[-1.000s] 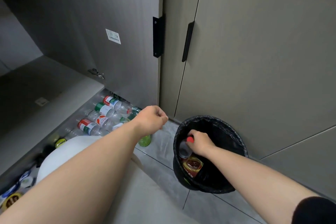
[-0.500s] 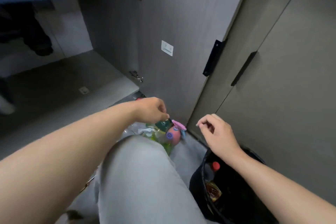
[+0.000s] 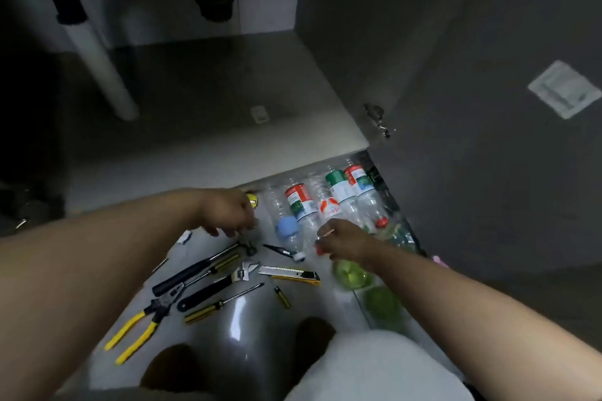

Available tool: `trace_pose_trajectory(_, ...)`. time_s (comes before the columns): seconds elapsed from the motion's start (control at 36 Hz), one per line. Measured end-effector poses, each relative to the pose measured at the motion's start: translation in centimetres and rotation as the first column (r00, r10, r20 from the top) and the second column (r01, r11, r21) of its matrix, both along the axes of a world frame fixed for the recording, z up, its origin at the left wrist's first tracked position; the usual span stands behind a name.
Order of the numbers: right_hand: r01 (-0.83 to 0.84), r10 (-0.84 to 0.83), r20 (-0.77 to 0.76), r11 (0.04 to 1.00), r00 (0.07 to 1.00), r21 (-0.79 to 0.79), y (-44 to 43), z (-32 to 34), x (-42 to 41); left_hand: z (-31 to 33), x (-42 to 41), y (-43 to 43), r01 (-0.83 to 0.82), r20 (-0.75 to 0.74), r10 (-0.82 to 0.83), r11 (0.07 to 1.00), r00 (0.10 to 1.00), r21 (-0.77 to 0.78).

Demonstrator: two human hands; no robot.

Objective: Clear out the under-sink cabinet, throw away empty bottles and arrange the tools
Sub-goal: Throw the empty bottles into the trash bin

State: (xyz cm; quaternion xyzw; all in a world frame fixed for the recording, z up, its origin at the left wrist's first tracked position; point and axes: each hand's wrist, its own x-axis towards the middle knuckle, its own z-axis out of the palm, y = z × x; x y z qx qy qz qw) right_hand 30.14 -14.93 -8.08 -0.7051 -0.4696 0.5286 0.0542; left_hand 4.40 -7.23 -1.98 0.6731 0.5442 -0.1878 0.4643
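Observation:
Several empty clear plastic bottles [image 3: 338, 195] with red and green labels lie in a row on the floor at the cabinet's front edge. My right hand [image 3: 347, 239] closes around the neck of one with a red-and-white label [image 3: 329, 210]. A bottle with a blue cap [image 3: 288, 228] lies beside it. My left hand [image 3: 228, 215] hovers fingers-down over the floor next to a small yellow round item [image 3: 253, 199] and holds nothing. Tools are scattered below: yellow-handled pliers [image 3: 140, 332], an adjustable wrench [image 3: 221, 286], a utility knife [image 3: 290, 274] and screwdrivers [image 3: 224, 303].
Two green bottles [image 3: 353, 273] lie at the right by the open cabinet door [image 3: 488, 156]. The cabinet floor [image 3: 211, 101] is dark, with a white drain pipe [image 3: 101, 65] at the back left. My knee in white cloth [image 3: 374, 368] fills the bottom right.
My view swung left from the bin to the cabinet front. My right hand left the bin and came onto a bottle. My left hand moved down towards the tools.

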Motion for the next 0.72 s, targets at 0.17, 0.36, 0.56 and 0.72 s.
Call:
trace_pose_trajectory(0.17,-0.231,0.207,0.362,0.973,0.909,0.024,3.3,-8.4,-3.9,-3.7,-1.2,2.5,-0.102,0.088,0.101,0.995,0.991,0.007)
trace_pose_trajectory(0.36,-0.34,0.238,0.576,0.938,0.782,0.074,4.4,-11.0,-7.3,-7.8,-1.4,1.5,-0.236,0.151,0.246,0.968,0.958,-0.08)
trace_pose_trajectory(0.56,-0.258,0.251,0.435,0.965,0.865,-0.044,4.9,-10.1,-8.4,-9.0,-1.2,0.8,-0.123,0.102,0.133,0.987,0.986,-0.099)
trace_pose_trajectory(0.72,0.232,-0.304,-0.246,0.931,0.92,-0.282,0.2,-5.7,-7.7,-9.3,-0.1,0.8,-0.128,0.11,0.14,0.986,0.984,-0.111)
